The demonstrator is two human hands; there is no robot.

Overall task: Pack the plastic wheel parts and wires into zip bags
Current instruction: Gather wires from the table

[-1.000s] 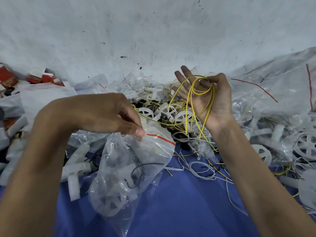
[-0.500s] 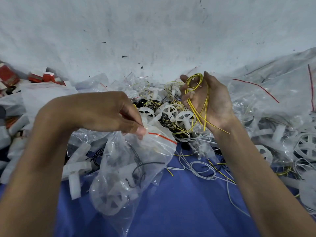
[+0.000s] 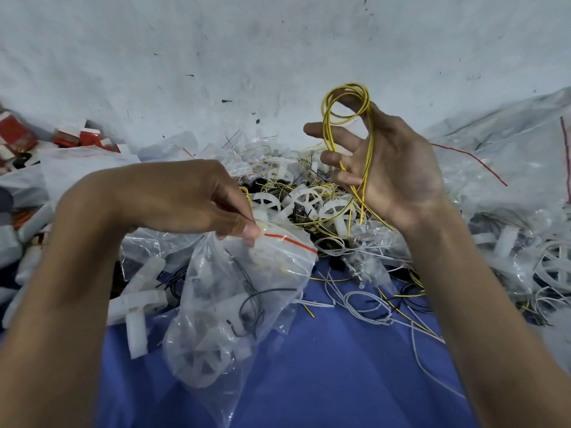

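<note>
My left hand point(image 3: 197, 202) pinches the red-striped rim of a clear zip bag point(image 3: 247, 291). The bag hangs over the blue cloth and holds a white plastic wheel point(image 3: 200, 362) and a black wire. My right hand point(image 3: 386, 171) is raised to the right of the bag, palm toward me. It holds a looped bundle of yellow wire point(image 3: 349, 115), wound over the fingers with the tails hanging past the wrist. A pile of loose white wheel parts point(image 3: 302, 199) and tangled wires lies between the hands.
A blue cloth point(image 3: 324, 366) covers the surface near me, with white and yellow wires point(image 3: 370, 304) strewn on it. Large clear plastic bags point(image 3: 509, 168) lie at the right. White plastic parts point(image 3: 136, 301) and red boxes point(image 3: 18, 134) sit at the left. A grey wall rises behind.
My right hand has lifted and opened its fingers, raising the yellow wire loop higher above the pile. My left hand keeps its pinch on the bag rim.
</note>
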